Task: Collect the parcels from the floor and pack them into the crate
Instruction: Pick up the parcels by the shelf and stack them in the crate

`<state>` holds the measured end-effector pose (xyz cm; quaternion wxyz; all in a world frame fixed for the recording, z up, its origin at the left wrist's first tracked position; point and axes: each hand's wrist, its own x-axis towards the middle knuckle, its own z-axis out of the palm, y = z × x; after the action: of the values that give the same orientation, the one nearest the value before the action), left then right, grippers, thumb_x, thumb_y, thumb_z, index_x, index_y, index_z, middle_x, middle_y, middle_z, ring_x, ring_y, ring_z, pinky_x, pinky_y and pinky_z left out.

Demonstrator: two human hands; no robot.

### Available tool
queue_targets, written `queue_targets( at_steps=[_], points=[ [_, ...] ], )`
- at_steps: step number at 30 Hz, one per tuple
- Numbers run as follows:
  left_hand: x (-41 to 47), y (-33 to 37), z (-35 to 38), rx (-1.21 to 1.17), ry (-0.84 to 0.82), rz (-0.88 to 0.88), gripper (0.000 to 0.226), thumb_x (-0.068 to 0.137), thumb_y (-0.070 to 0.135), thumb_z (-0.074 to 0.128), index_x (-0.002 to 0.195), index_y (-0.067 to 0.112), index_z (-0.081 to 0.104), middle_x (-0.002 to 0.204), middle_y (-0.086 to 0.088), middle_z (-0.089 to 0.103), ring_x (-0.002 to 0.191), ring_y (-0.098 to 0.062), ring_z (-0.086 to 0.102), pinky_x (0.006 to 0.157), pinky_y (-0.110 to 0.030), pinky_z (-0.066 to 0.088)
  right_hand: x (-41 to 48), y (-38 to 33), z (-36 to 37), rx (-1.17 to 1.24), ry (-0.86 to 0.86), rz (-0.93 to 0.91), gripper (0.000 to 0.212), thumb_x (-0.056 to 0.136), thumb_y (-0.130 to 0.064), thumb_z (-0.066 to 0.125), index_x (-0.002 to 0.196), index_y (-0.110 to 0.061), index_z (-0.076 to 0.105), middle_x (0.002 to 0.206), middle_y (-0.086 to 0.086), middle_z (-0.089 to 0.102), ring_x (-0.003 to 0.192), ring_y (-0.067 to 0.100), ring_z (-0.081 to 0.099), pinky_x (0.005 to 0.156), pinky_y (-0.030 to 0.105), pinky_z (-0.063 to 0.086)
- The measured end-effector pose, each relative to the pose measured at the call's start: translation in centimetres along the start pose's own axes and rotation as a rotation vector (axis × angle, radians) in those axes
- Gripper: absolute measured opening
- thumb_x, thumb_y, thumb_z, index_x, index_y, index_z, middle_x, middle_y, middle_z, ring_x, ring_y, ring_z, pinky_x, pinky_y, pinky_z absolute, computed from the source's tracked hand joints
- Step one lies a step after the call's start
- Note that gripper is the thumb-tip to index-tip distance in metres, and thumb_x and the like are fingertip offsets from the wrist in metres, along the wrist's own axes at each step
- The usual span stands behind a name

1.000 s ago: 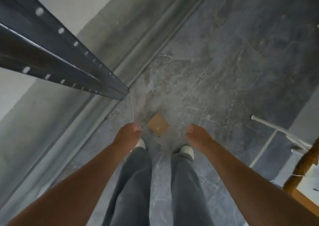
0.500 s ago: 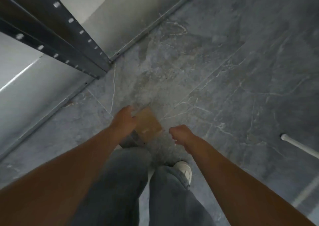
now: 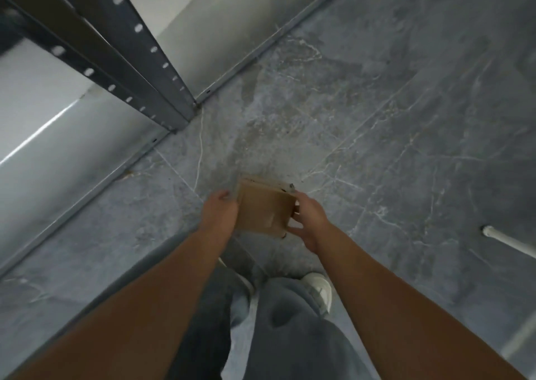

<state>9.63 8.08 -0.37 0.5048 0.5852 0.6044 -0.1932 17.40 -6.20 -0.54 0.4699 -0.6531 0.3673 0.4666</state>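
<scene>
From my remote seat I see fingers point(image 3: 224, 196) of the left hand point(image 3: 219, 214) curled against the left edge of a brown cardboard parcel point(image 3: 265, 209), while the right hand point(image 3: 309, 220) clasps the opposite edge, thumb along its near side; both hands are closed on the one parcel, which sits between them just ahead of the person's knees and, as far as I can judge, is at or barely off the grey marbled floor point(image 3: 377, 118). This is the pick-up step: the grip looks set, and the next move calls for a level lift and a turn toward the crate, which appears nowhere in this view, so I must find it first. My count: one parcel, two hands, one white shoe point(image 3: 319, 291) plainly shown, one dark perforated shelving post point(image 3: 127, 45) at left, one white pipe point(image 3: 507, 240) at the right edge
</scene>
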Motion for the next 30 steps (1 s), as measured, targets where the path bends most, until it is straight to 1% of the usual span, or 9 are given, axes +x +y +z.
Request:
queue_targets(
  at_steps=[3, 5, 9, 11, 17, 20, 22, 25, 30],
  points=[
    [-5.3, 5.0, -4.0, -0.212, -0.063, -0.034, 0.017, 0.077, 0.021, 0.058, 0.084, 0.021, 0.074, 0.091, -0.012, 0.072, 0.087, -0.028, 0.068, 0.086, -0.042, 0.057, -7.0, -4.8, -1.5, 0.007, -0.015, -0.063, 0.035, 0.102, -0.04, 0.037, 0.12, -0.013, 0.049, 0.118, 0.015, 0.055, 0.106, 0.03, 0.059, 0.087, 0.041, 0.052],
    [-11.0, 9.1, -6.5, -0.299, -0.111, 0.003, 0.014, 0.087, 0.016, 0.058, 0.078, 0.013, 0.069, 0.073, -0.006, 0.065, 0.07, -0.019, 0.062, 0.064, -0.027, 0.055, -12.4, -7.6, -2.5, -0.091, 0.027, -0.15, 0.051, 0.101, -0.047, 0.038, 0.128, -0.007, 0.053, 0.125, 0.015, 0.056, 0.112, 0.031, 0.059, 0.09, 0.042, 0.054],
    [-23.1, 15.1, -10.7, -0.377, -0.095, 0.184, 0.017, 0.091, 0.015, 0.055, 0.093, 0.006, 0.07, 0.072, -0.003, 0.064, 0.064, -0.014, 0.059, 0.053, -0.023, 0.044, -25.0, -12.4, -5.7, -0.116, 0.017, -0.381, 0.033, 0.101, -0.038, 0.044, 0.094, -0.013, 0.063, 0.106, 0.013, 0.067, 0.085, 0.02, 0.066, 0.075, 0.039, 0.059],
    [-28.9, 16.8, -12.6, -0.402, -0.126, 0.24, 0.018, 0.094, 0.017, 0.053, 0.09, 0.007, 0.068, 0.076, -0.004, 0.066, 0.065, -0.014, 0.061, 0.051, -0.02, 0.049, -31.4, -14.2, -7.9, -0.125, 0.014, -0.456, 0.025, 0.1, -0.032, 0.048, 0.102, -0.009, 0.059, 0.104, 0.013, 0.065, 0.083, 0.019, 0.065, 0.065, 0.03, 0.057],
    [-43.9, 17.5, -18.7, -0.428, -0.024, 0.401, 0.025, 0.089, 0.039, 0.063, 0.081, 0.018, 0.074, 0.093, -0.011, 0.075, 0.094, -0.028, 0.07, 0.091, -0.048, 0.055, -45.7, -16.0, -11.6, -0.221, -0.216, -0.597, 0.03, 0.096, -0.01, 0.056, 0.126, -0.008, 0.052, 0.095, 0.009, 0.064, 0.078, 0.014, 0.065, 0.051, 0.014, 0.054],
    [-49.4, 16.6, -21.2, -0.455, 0.095, 0.487, 0.037, 0.067, 0.057, 0.071, 0.078, 0.022, 0.076, 0.084, -0.005, 0.076, 0.09, -0.026, 0.071, 0.09, -0.047, 0.056, -51.4, -15.4, -12.2, -0.29, -0.303, -0.701, 0.035, 0.094, -0.006, 0.059, 0.129, -0.009, 0.054, 0.098, 0.011, 0.068, 0.087, 0.019, 0.068, 0.071, 0.023, 0.06],
    [-52.6, 15.7, -22.7, -0.506, 0.127, 0.549, 0.026, 0.072, 0.042, 0.079, 0.083, 0.018, 0.076, 0.083, -0.002, 0.076, 0.082, -0.016, 0.071, 0.086, -0.039, 0.057, -54.9, -15.1, -12.3, -0.271, -0.325, -0.771, 0.043, 0.091, -0.001, 0.062, 0.131, -0.01, 0.049, 0.101, 0.014, 0.068, 0.094, 0.026, 0.068, 0.084, 0.036, 0.057],
    [-56.0, 14.3, -24.6, -0.579, 0.115, 0.632, 0.023, 0.078, 0.009, 0.077, 0.1, 0.004, 0.073, 0.088, -0.004, 0.072, 0.069, -0.001, 0.064, 0.068, -0.014, 0.052, -59.1, -15.0, -12.1, -0.261, -0.317, -0.852, 0.056, 0.084, 0.013, 0.063, 0.124, -0.017, 0.04, 0.093, 0.011, 0.06, 0.083, 0.021, 0.063, 0.069, 0.03, 0.056],
    [-60.5, 9.9, -28.3, -0.699, 0.148, 0.755, 0.051, 0.076, -0.01, 0.072, 0.119, 0.014, 0.061, 0.108, -0.009, 0.07, 0.099, -0.017, 0.065, 0.072, -0.009, 0.053, -65.0, -14.1, -10.6, -0.263, -0.432, -0.848, 0.034, 0.089, -0.007, 0.062, 0.114, -0.024, 0.046, 0.102, 0.008, 0.064, 0.086, 0.021, 0.066, 0.073, 0.043, 0.057]
  ],
)
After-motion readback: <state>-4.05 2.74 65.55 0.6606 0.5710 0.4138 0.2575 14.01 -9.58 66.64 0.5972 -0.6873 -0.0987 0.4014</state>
